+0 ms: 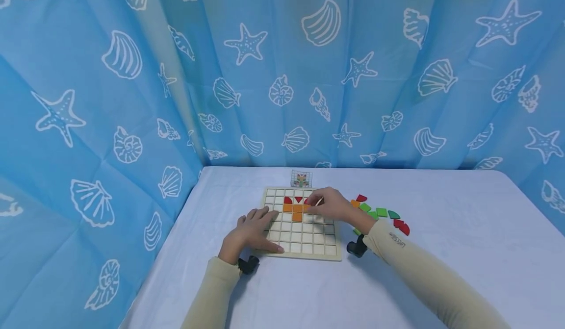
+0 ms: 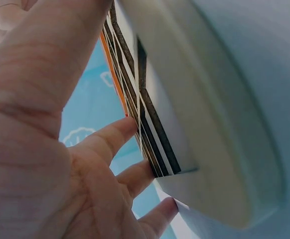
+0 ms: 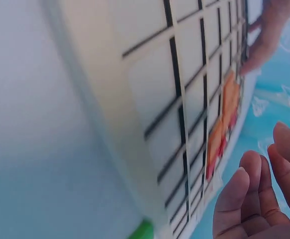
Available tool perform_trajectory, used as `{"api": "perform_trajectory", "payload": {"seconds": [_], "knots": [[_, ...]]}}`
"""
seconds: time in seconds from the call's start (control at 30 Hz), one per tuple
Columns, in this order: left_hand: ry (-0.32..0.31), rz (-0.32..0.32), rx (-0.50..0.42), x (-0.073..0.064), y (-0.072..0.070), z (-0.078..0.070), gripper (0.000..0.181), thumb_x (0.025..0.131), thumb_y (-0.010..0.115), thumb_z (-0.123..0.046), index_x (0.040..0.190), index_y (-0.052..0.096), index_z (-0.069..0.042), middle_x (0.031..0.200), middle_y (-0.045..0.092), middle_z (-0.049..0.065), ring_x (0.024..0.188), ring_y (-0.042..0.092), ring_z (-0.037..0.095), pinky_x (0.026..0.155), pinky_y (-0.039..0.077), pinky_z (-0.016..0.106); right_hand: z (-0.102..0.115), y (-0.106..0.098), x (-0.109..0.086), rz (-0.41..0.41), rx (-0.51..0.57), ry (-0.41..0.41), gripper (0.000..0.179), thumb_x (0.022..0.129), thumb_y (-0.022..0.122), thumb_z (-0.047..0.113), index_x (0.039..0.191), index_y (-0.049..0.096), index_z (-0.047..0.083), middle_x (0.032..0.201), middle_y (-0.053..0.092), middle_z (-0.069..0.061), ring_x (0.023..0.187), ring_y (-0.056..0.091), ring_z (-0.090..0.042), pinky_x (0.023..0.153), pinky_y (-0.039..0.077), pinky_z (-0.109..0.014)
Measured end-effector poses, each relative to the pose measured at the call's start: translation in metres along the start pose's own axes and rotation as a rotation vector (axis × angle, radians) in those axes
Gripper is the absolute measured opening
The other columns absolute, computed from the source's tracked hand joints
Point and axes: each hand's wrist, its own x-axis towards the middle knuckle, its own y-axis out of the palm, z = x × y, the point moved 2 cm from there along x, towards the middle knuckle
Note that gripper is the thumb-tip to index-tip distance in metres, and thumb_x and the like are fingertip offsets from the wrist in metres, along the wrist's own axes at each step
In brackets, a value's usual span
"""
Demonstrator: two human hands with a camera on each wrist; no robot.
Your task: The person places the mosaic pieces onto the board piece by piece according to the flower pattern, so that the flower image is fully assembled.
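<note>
A cream-framed grid board [image 1: 304,257] with white squares lies on the table. Several orange squares [image 1: 297,216] sit in its upper middle cells, with red pieces [image 1: 298,199] in the row above them. My left hand [image 1: 253,228] rests along the board's left side, fingers spread, thumb over the near-left corner. Over the upper right part of the board, my right hand [image 1: 331,204] bends its fingers down beside the rightmost orange and red pieces, partly covering them. In the right wrist view, no piece shows between the thumb and fingers of that hand [image 3: 259,194].
Loose green pieces [image 1: 381,212], red pieces [image 1: 401,227] and an orange piece [image 1: 355,203] lie right of the board, partly behind my right forearm. A small pattern card [image 1: 301,178] is at the board's far edge. A blue shell-print curtain [image 1: 282,74] borders the white table.
</note>
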Motion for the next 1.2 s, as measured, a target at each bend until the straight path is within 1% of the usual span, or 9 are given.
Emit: {"api": "perform_trajectory", "payload": {"seconds": [0.17,0.27,0.37,0.5,0.73,0.87,0.93,1.03,1.2], "knots": [[0.003,-0.001,-0.021,-0.001,-0.001,0.000,0.107,0.065,0.083,-0.062,0.153,0.035,-0.027,0.164,0.025,0.007,0.150,0.019,0.034,0.119,0.015,0.065,-0.014,-0.025,-0.008,-0.037,-0.002,0.092,0.021,0.091,0.072,0.020,0.108,0.072,0.007,0.100,0.069,-0.005,0.088,0.062,-0.019,0.077,0.055,-0.030],[-0.005,-0.002,-0.014,0.000,0.000,0.001,0.107,0.065,0.083,-0.063,0.154,0.034,-0.028,0.164,0.024,0.006,0.151,0.018,0.034,0.119,0.015,0.064,-0.025,-0.040,-0.013,-0.064,-0.005,0.140,0.023,0.092,0.070,0.021,0.110,0.072,0.007,0.102,0.068,-0.006,0.090,0.061,-0.021,0.076,0.055,-0.029],[-0.003,-0.006,-0.004,0.002,0.000,0.002,0.107,0.065,0.082,-0.064,0.154,0.033,-0.029,0.164,0.024,0.006,0.150,0.019,0.034,0.119,0.015,0.064,-0.036,-0.052,-0.019,-0.089,-0.018,0.154,0.022,0.092,0.070,0.021,0.110,0.072,0.007,0.102,0.068,-0.008,0.090,0.061,-0.022,0.074,0.056,-0.029],[-0.001,-0.009,0.011,0.003,0.000,0.003,0.107,0.066,0.082,-0.065,0.154,0.033,-0.030,0.164,0.025,0.006,0.150,0.019,0.034,0.119,0.016,0.063,-0.048,-0.061,-0.027,-0.092,-0.022,0.161,0.024,0.092,0.070,0.021,0.110,0.071,0.006,0.102,0.067,-0.008,0.090,0.061,-0.022,0.073,0.057,-0.030],[-0.002,-0.005,0.001,0.003,0.003,0.002,0.107,0.065,0.082,-0.064,0.154,0.033,-0.030,0.164,0.025,0.006,0.150,0.019,0.035,0.119,0.016,0.064,-0.063,-0.064,-0.040,-0.093,-0.059,0.196,0.025,0.090,0.072,0.020,0.111,0.071,0.006,0.101,0.069,-0.007,0.092,0.060,-0.022,0.077,0.056,-0.029],[-0.008,0.002,-0.003,0.003,0.004,0.002,0.107,0.065,0.082,-0.064,0.154,0.033,-0.029,0.164,0.024,0.006,0.150,0.018,0.035,0.119,0.015,0.065,-0.067,-0.064,-0.047,-0.089,-0.070,0.194,0.020,0.089,0.073,0.019,0.106,0.072,0.007,0.099,0.070,-0.007,0.089,0.060,-0.021,0.074,0.056,-0.029],[-0.010,0.004,-0.006,0.003,0.004,0.003,0.107,0.065,0.082,-0.064,0.154,0.033,-0.029,0.164,0.024,0.006,0.151,0.018,0.035,0.119,0.015,0.065,-0.069,-0.064,-0.051,-0.085,-0.069,0.174,0.019,0.089,0.073,0.017,0.104,0.072,0.006,0.099,0.071,-0.008,0.086,0.062,-0.019,0.071,0.056,-0.029],[-0.013,0.010,-0.008,0.003,0.003,0.003,0.107,0.065,0.083,-0.064,0.154,0.033,-0.029,0.164,0.024,0.006,0.151,0.017,0.035,0.119,0.015,0.065,-0.071,-0.062,-0.056,-0.074,-0.042,0.169,0.016,0.089,0.073,0.013,0.102,0.072,0.004,0.099,0.071,-0.009,0.082,0.064,-0.017,0.068,0.055,-0.029],[-0.017,0.013,-0.014,0.004,0.002,0.002,0.107,0.065,0.083,-0.064,0.154,0.033,-0.029,0.164,0.024,0.006,0.151,0.018,0.034,0.119,0.014,0.065,-0.074,-0.055,-0.062,-0.047,-0.041,0.170,0.015,0.087,0.074,0.010,0.101,0.073,0.005,0.096,0.070,-0.007,0.082,0.061,-0.017,0.069,0.054,-0.029]]}}
